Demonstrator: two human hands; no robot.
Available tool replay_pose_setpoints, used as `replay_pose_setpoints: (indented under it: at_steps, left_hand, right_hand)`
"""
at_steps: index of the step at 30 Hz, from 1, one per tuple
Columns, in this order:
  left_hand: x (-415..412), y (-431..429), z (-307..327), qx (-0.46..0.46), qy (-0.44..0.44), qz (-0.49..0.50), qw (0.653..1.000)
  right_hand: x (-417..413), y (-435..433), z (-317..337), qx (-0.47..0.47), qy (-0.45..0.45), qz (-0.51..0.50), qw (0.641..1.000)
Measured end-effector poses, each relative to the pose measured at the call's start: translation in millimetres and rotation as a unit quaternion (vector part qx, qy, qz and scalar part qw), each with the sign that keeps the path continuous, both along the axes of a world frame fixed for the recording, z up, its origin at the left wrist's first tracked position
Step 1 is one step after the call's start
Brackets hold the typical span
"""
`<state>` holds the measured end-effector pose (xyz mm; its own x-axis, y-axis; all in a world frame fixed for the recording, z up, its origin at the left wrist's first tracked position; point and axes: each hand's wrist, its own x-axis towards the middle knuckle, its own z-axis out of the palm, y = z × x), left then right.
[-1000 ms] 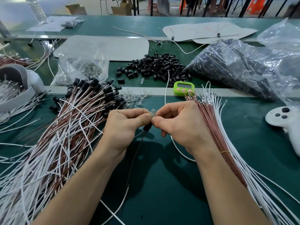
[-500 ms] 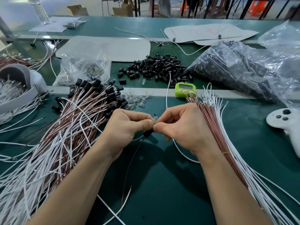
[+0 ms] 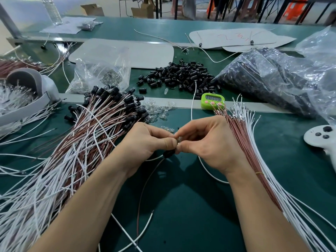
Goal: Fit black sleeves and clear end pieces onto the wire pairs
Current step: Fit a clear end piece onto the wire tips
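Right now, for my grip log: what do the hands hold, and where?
Left hand and right hand pinch the clear end piece on the wire pair, above the black sleeve.

Dark green table mat. Heaped thin wires, white and reddish brown, many capped black. Loose pile of small black cylindrical sleeves; scattered clear glassy end pieces. One held clear end piece, one held black sleeve. Lime-green plastic timer with pink buttons. White controller, black buttons.
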<state>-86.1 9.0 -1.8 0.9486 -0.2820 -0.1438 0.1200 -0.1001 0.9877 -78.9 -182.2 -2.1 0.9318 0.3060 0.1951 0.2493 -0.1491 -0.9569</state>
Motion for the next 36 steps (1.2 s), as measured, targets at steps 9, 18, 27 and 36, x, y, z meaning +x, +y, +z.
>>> replay_pose_setpoints:
  at_steps: [9,18,27,36]
  left_hand:
    - [0,-2,-1,-0.047,0.032,0.015,0.998]
    - [-1,-5,2,0.039,-0.018,0.080,0.996]
    - [0,-5,-2,0.055,-0.029,0.066,0.996]
    - [0,-6,-2,-0.006,-0.036,0.038,0.999]
  right_hand:
    - [1,-2,0,0.016,0.021,0.024,0.999]
    - [4,-6,-1,0.099,0.016,-0.031,0.994]
    - [7,-8,-3,0.139,0.026,-0.057,0.988]
    - [4,-9,0,0.112,0.021,-0.038,0.993]
